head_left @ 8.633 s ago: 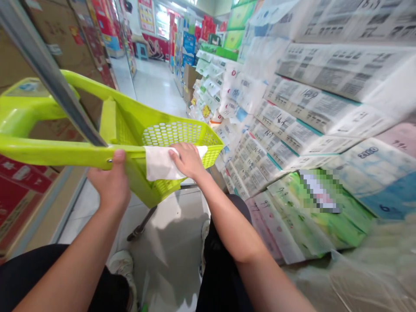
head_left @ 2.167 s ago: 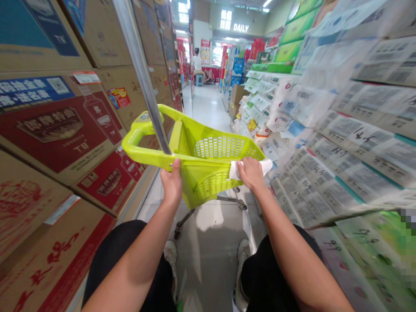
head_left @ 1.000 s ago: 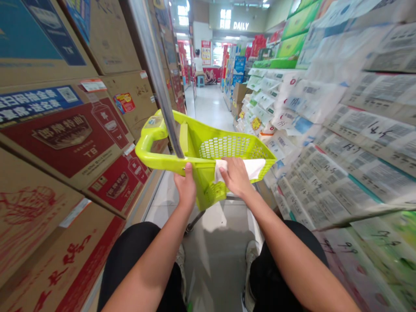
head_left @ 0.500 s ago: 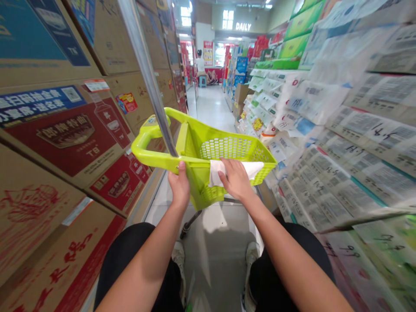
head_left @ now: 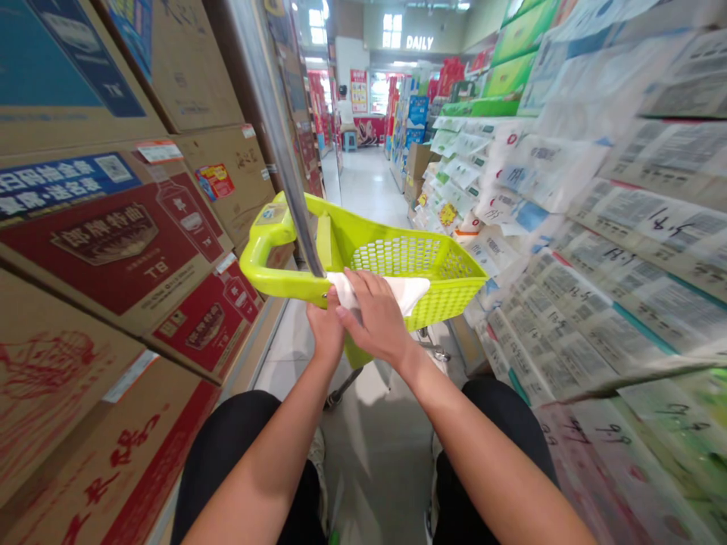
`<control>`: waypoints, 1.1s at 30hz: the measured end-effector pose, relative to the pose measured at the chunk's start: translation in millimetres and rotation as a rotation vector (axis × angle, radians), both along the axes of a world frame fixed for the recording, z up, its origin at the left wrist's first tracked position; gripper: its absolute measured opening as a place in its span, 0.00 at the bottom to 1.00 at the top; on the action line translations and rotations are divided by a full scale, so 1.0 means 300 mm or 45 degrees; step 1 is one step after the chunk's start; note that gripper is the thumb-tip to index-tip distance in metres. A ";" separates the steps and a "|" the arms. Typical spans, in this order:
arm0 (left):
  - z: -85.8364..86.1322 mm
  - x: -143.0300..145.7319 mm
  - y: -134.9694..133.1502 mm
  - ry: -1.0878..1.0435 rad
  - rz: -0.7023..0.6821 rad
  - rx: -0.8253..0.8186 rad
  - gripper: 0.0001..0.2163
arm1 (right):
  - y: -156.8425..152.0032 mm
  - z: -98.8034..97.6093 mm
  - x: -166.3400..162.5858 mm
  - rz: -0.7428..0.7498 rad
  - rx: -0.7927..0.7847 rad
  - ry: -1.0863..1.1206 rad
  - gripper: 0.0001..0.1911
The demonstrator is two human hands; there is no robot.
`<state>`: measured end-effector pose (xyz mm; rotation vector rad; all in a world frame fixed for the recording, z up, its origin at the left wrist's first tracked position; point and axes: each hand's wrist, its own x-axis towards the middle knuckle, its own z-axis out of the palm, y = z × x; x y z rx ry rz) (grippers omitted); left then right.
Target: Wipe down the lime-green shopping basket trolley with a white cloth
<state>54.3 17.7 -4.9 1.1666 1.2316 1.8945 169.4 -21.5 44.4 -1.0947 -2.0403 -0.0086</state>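
Clearly, in the head view, the lime-green cart (head_left: pixel 363 228) stood with its long axis running left to right, its looped handle (head_left: pixel 257 257) toward the left and the narrower basket end toward the right. A metal pole (head_left: pixel 284 151) leaned up and leftward from its near rim. The left hand (head_left: pixel 326 329) gripped that side just below the pole's foot, thumb on the outer face, other fingers mostly hidden. The right hand (head_left: pixel 375 310) pressed over the rim beside it, fingers closed on a white cloth (head_left: pixel 412 291). The cloth lay lengthwise along the near rim, under the right hand, its loose end pointing right beyond the fingers, its left end by the pole.
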 end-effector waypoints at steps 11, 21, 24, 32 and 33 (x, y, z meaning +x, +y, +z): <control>-0.013 -0.083 0.055 -0.156 0.042 0.102 0.29 | 0.109 -0.179 0.467 -0.521 -0.078 -0.229 0.30; -0.012 -0.026 0.012 -0.150 -0.022 0.068 0.27 | 0.069 -0.127 0.195 -0.383 -0.044 -0.037 0.33; -0.020 -0.008 0.006 -0.145 -0.055 0.036 0.27 | 0.025 -0.045 0.042 -0.149 -0.030 0.051 0.34; -0.016 -0.044 0.021 -0.122 -0.052 0.011 0.26 | 0.068 -0.068 0.138 -0.118 -0.036 -0.071 0.31; -0.013 -0.052 0.025 -0.138 -0.053 0.016 0.27 | 0.080 -0.092 0.193 -0.196 -0.040 -0.097 0.31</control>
